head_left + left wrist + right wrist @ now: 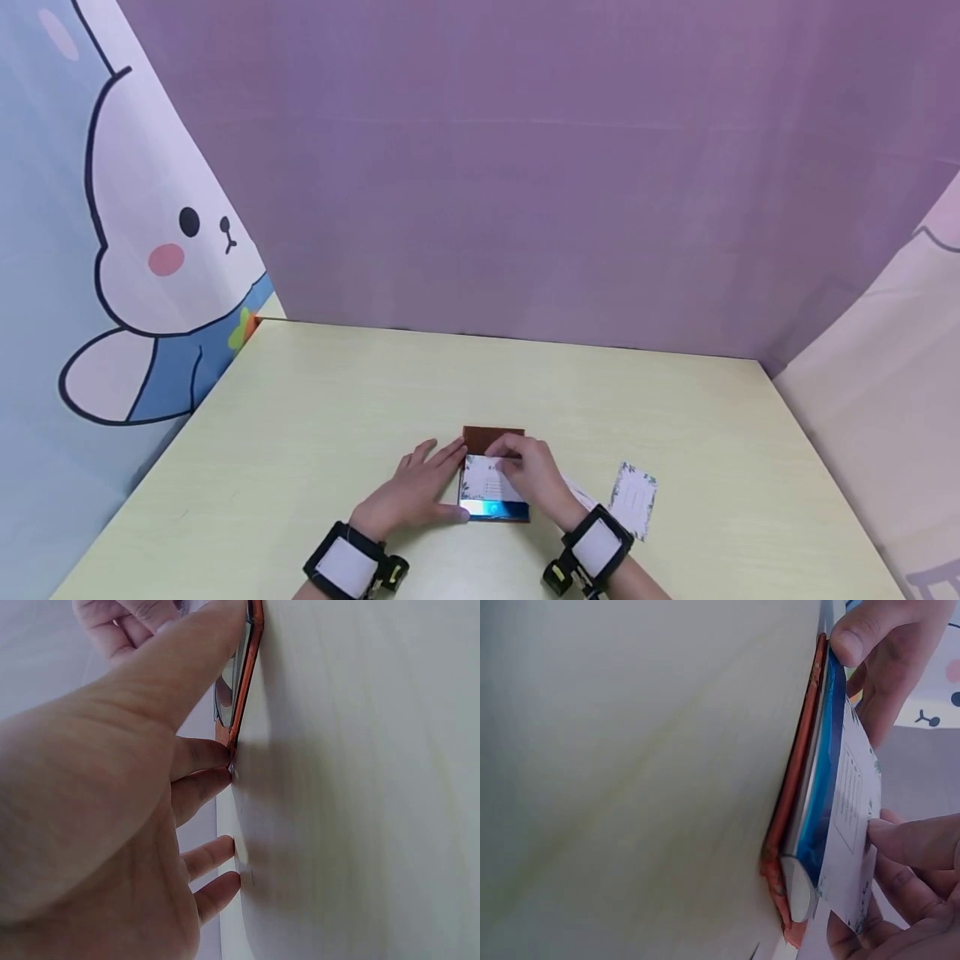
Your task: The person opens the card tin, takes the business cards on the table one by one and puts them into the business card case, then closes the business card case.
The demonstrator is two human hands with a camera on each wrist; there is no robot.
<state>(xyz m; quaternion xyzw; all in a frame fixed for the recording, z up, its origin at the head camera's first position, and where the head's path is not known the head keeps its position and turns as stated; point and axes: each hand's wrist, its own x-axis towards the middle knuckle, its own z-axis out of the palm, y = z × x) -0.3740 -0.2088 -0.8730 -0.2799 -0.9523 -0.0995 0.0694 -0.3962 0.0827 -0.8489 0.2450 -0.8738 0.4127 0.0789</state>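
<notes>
The right hand [536, 473] pinches a card [476, 479], its print unreadable, partly hiding the brown-edged booklet [477, 439] beneath, which the left hand [417, 490] touches, fingers apart.

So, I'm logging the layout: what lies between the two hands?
In the head view, a brown-backed booklet and the white printed card over it lie between the left hand and the right hand, which pinches the card.

Both wrists [367, 522] fitted alike.
Left hand [416, 492] bare; black wrist frame [363, 540], white panel [347, 568], black module [393, 575] with yellow marking. Right hand [532, 473] bare; matching frame [618, 525], panel [597, 547] and module [557, 578].
</notes>
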